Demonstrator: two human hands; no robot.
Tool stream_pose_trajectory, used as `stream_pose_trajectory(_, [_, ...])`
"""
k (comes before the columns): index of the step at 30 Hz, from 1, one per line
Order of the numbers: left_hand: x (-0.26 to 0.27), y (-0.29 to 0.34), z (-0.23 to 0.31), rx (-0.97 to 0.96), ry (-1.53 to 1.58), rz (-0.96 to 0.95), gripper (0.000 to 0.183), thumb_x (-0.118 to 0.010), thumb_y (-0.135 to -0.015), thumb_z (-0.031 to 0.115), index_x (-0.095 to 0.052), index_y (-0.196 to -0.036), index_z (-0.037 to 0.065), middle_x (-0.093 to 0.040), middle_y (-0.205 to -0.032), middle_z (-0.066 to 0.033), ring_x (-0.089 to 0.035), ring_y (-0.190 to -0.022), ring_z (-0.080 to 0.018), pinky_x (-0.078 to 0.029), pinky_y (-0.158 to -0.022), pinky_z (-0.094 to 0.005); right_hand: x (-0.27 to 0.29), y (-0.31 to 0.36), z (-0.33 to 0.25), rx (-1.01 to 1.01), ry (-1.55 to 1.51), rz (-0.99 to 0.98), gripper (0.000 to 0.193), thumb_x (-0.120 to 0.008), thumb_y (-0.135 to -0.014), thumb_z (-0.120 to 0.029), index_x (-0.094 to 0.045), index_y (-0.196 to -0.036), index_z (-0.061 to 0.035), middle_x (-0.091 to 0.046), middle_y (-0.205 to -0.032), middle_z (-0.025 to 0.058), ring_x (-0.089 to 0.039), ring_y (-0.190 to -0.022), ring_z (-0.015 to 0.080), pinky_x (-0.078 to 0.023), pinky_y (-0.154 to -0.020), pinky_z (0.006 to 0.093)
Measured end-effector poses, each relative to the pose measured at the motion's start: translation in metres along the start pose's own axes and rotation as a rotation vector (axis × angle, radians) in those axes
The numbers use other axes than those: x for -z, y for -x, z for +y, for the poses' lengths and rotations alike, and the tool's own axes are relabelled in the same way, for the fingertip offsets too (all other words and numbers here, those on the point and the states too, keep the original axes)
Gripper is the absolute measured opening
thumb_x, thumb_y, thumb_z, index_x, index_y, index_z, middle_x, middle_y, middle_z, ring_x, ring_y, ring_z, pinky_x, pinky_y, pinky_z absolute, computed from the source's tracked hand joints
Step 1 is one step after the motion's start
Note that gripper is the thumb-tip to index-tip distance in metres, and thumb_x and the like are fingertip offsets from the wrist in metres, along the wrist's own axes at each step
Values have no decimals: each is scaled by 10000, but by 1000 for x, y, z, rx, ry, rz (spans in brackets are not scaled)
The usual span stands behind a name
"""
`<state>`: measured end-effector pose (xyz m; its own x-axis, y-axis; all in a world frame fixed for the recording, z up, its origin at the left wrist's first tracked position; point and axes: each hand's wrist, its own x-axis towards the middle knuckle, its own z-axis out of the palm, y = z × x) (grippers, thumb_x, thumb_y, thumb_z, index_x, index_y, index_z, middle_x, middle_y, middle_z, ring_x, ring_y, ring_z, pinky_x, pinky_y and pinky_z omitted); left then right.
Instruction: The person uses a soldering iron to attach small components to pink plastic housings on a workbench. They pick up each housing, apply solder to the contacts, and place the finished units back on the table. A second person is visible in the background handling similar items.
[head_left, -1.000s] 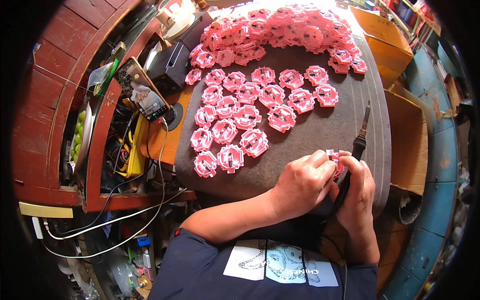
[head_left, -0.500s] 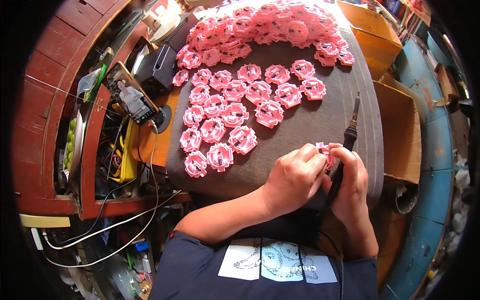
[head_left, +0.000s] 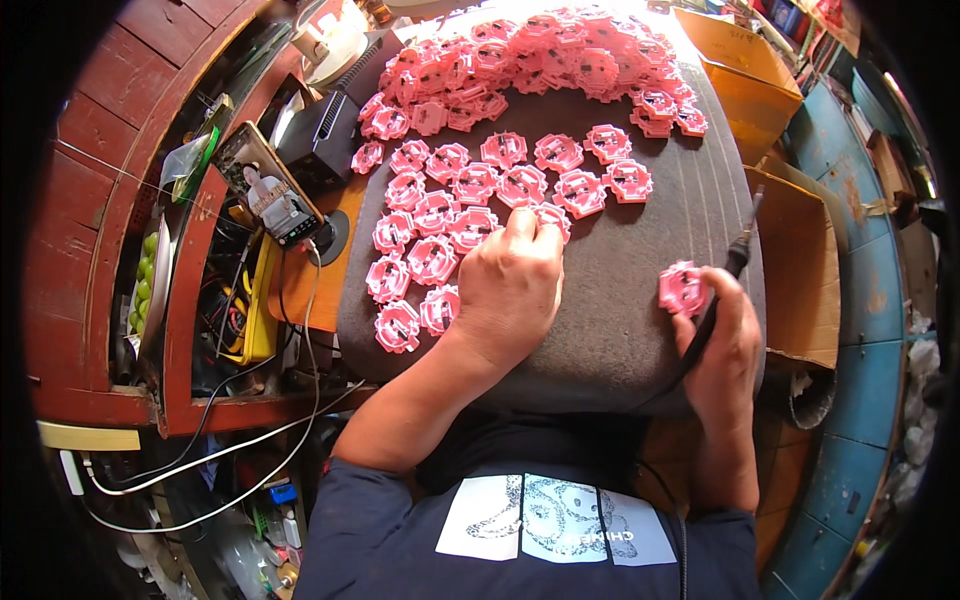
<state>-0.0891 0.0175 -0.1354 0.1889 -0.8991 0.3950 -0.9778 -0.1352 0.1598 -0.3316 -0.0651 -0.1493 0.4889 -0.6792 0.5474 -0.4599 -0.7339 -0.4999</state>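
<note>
My left hand (head_left: pixel 512 275) is closed at the near edge of the laid-out group, fingertips pinched on a pink plastic part (head_left: pixel 556 219) that they partly cover. In my right hand (head_left: pixel 730 345), a soldering iron (head_left: pixel 738 257) with a black grip lies across the fingers, its metal tip pointing up and away. Thumb and index finger of that hand also hold another pink plastic part (head_left: pixel 681 288), its inner face upward. Several similar pink parts with small dark pieces inside, such as this part (head_left: pixel 433 260), lie in loose rows left of and beyond my left hand.
A large heap of pink parts (head_left: pixel 560 60) covers the far end of the grey work surface (head_left: pixel 610 330). At left, a phone (head_left: pixel 268 190) stands on a holder beside a black box (head_left: pixel 318 140) and cables. Open cardboard boxes (head_left: pixel 795 260) line the right side.
My left hand has left the right hand and moved left and away to the laid-out parts. My right hand, keeping the iron and a pink part, has shifted slightly right.
</note>
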Motion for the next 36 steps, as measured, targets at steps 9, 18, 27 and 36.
stream_pose_trajectory(9, [13, 20, 28, -171, 329, 8, 152, -753, -876, 29, -648, -984, 18, -641, -1048, -150, -706, -875, -343, -590, -735, -422, -5, 14, -7, 198, -297, 34, 489, -807, -844, 5, -573, -1270, -48, -718, -1179, 205, -656, -851, 351, -561, -756, 436])
stream_pose_trajectory(18, [7, 44, 41, -252, 541, -41, 305, -763, -835, -21, -681, -1128, -24, -658, -1101, -170, -703, -961, -360, -603, -812, -433, -22, 12, -16, 303, -307, 13, 489, -766, -807, 92, -608, -1251, -39, -675, -988, 189, -630, -781, 378, -511, -671, 464])
stream_pose_trajectory(27, [0, 43, 37, -302, 591, 3, 340, -758, -829, -37, -687, -1162, -26, -662, -1113, -171, -697, -1006, -368, -601, -871, -441, -14, 13, -15, 267, -284, -87, 444, -753, -807, 149, -607, -1184, -35, -680, -932, 123, -655, -765, 264, -540, -687, 384])
stream_pose_trajectory(36, [1, 45, 43, -167, 708, 35, 354, -787, -835, 4, -714, -1180, 31, -658, -1051, -140, -683, -962, -339, -566, -820, -429, -22, 11, -23, 257, -374, -35, 394, -723, -859, 138, -592, -1193, -24, -681, -924, 109, -640, -739, 257, -526, -669, 372])
